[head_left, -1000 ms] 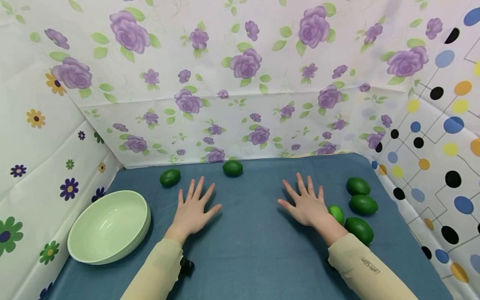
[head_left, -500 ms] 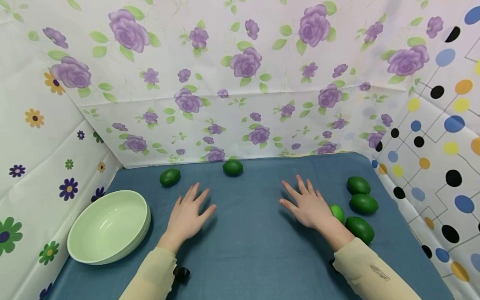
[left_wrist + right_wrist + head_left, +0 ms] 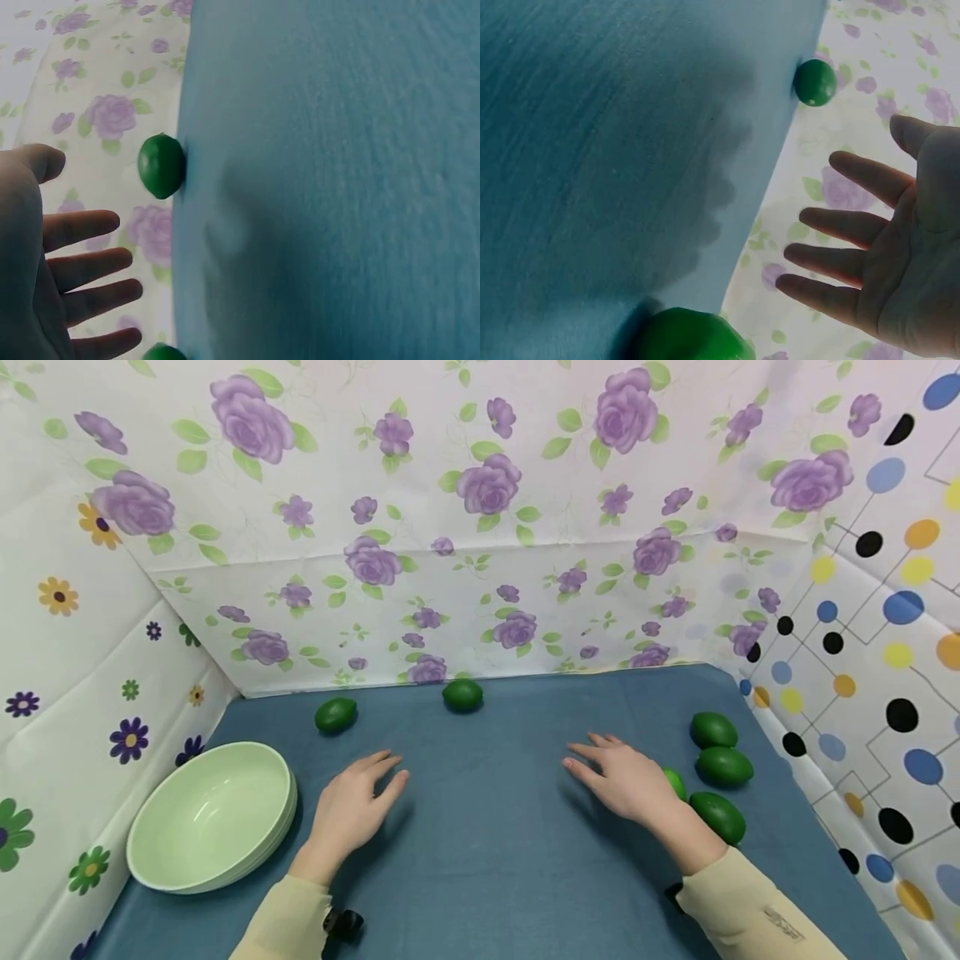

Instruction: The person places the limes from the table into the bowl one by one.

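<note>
My left hand (image 3: 347, 806) hovers above the blue cloth with its fingers extended, holding nothing. Beyond it lie a dark green oval fruit (image 3: 336, 716) and a second dark green fruit (image 3: 462, 695) near the back edge. My right hand (image 3: 628, 781) is likewise raised over the cloth, fingers loosely straight and apart in the right wrist view. Beside its wrist, a brighter green fruit (image 3: 675, 782) is partly hidden by the arm. Three dark green fruits lie further right: a rear one (image 3: 713, 730), a middle one (image 3: 724, 767) and a front one (image 3: 717, 817).
A stack of pale green bowls (image 3: 210, 818) stands at the left of the blue cloth (image 3: 487, 860). A flower-print sheet (image 3: 450, 568) rises at the back, a flowered one (image 3: 97, 735) on the left, and a dotted sheet (image 3: 862, 693) on the right.
My left hand has drawn back toward me and to the left. The right hand has sunk slightly nearer, its fingers less spread. Fruits and bowls stay in place.
</note>
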A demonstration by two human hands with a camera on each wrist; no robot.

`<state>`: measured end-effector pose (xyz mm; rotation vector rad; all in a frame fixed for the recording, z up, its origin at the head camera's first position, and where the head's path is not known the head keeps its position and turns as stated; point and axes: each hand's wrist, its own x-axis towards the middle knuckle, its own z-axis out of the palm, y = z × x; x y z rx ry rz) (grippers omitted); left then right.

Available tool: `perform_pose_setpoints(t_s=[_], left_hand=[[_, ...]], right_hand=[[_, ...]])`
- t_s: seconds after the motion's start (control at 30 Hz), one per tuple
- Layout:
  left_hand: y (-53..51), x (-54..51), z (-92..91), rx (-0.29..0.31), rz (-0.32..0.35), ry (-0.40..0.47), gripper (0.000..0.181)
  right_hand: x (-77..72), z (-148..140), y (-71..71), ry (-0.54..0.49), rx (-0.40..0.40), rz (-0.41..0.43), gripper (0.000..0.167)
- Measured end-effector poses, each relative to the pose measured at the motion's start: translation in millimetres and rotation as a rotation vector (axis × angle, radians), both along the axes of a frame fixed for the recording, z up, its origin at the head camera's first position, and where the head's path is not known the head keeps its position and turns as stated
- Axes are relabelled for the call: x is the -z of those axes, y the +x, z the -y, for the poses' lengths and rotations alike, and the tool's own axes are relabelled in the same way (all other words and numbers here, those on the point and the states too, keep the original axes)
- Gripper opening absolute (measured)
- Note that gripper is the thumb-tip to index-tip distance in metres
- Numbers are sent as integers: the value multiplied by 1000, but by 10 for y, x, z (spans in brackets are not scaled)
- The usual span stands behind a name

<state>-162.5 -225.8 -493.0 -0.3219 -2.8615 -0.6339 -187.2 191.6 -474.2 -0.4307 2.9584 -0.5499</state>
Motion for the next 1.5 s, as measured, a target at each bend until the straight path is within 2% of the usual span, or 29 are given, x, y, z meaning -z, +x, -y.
perform_pose_setpoints(t_s=[0.13,0.23,0.4,0.6,0.7,0.83,0.97,1.07,1.2,1.27,1.37,1.5], left_hand=[[104,-79,105,-1,-15,57,39],[212,-131,214,1,-64,94,31],[488,-205,442,-15,-124,127,26],[891,-256,751,-95,-183,123,26],[1050,-269,925,-138,-269,144,30],[1197,-273,1149,-247,-364,180,36],[1283,-202,1365,-370,-412,177,42],[1332,-126,1526,-431,-364,175,45],[1350,-55,1749,-464,-199,142,51],[1340,-26,1848,-467,-141,113,54],[1324,20,1957,-448,-139,105,54],[1329,79,2038,-460,-170,108,53]], right_hand=[[-47,-54,64,-40,-15,-17,65],[-84,-111,112,-76,-22,-24,63],[-148,-232,189,-125,-5,-11,58],[-188,-405,257,-136,1,26,63],[-196,-503,295,-123,-9,9,69],[-223,-610,366,-115,-3,-8,75],[-228,-690,414,-115,-11,-21,73],[-220,-746,447,-120,-29,-24,66],[-207,-816,504,-126,-33,-29,59],[-198,-839,527,-127,-28,-33,58],[-182,-866,557,-133,-14,-41,57],[-153,-894,590,-138,-2,-56,55]])
